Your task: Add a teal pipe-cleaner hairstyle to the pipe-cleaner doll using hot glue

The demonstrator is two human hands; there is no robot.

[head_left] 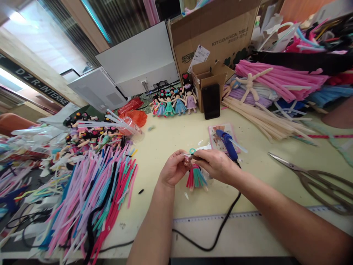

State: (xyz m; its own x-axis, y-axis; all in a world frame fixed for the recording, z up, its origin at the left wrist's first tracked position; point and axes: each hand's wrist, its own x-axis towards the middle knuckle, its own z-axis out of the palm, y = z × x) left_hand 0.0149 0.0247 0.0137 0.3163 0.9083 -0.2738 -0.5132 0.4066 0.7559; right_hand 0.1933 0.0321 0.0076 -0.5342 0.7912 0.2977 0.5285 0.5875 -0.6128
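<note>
My left hand (176,167) is closed in a pinch, with a tiny piece at its fingertips that is too small to name. Fingers bent, my right hand (217,163) meets it from the other side, gripping a small dark tool (196,156) with a pale, shiny tip; its exact kind is unclear. Just beneath both hands lies a small doll (196,177) in a skirt of red, teal and blue strips, its upper part hidden by my fingers. A teal ring (192,151) shows just beyond the fingertips.
A blue glue gun (228,143) rests on a pink-edged card beyond my right hand, its black cord (220,232) looping nearby. Large scissors (311,176) lie right. Coloured pipe cleaners (91,195) pile left. Finished dolls (171,103) and a phone (211,102) stand at the back.
</note>
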